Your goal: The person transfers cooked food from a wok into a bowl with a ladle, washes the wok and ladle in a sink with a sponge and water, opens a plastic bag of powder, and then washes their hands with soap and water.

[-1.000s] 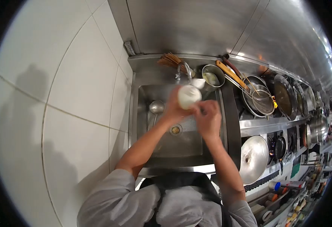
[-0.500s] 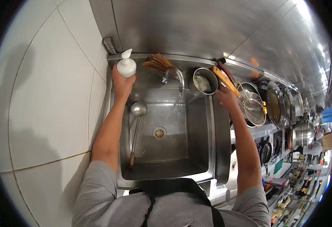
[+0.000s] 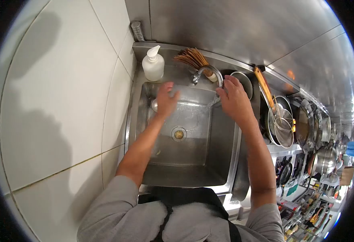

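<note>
Over the upper left of the metal sink, my left hand is empty with its fingers apart. The ladle lies in the basin, mostly hidden under that hand and forearm. My right hand is beside the curved faucet, fingers apart, with nothing seen in it. Behind it stands a metal pot, partly covered by the hand. A white pump bottle stands upright on the back left ledge. A bundled stick brush lies behind the faucet.
To the right are strainers with a wooden handle, stacked pans and lids, and a black pan farther off. A tiled wall borders the left side; a metal wall rises behind.
My left hand has let go of the pump bottle and moved down over the basin. My right hand has moved left from the pot's right side toward the faucet. The view has shifted.
</note>
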`<state>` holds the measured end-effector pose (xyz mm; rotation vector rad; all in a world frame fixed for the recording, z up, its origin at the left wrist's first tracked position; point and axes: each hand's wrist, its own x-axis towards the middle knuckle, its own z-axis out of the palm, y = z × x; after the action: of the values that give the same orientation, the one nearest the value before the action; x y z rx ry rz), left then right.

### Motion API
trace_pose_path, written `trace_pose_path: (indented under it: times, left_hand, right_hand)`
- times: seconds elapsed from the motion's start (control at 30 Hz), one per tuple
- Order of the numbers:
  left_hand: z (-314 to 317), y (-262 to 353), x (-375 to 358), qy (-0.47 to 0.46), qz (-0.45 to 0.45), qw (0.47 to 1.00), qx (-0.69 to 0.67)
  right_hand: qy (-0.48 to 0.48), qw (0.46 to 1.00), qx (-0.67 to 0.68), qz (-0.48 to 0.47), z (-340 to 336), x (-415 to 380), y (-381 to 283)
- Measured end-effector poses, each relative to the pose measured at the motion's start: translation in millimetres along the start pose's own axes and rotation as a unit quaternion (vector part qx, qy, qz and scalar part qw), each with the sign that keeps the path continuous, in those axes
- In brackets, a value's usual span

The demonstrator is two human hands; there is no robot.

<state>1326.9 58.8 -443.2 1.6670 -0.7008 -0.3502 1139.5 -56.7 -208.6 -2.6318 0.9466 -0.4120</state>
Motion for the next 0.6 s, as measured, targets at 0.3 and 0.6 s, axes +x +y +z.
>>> trace_pose_path:
  times: [0.3, 0.6]
  left_hand:
    - [53, 40, 31, -0.067, 0.134, 0.981, 0.122]
    - [73, -10, 57, -0.071, -0.251, 0.927, -0.269]
  right_hand:
    - [-0.020, 0.981, -0.195, -0.010, -25, 20, 16]
    - [-0.008, 0.969, -0.246, 0.008, -31, 54, 61]
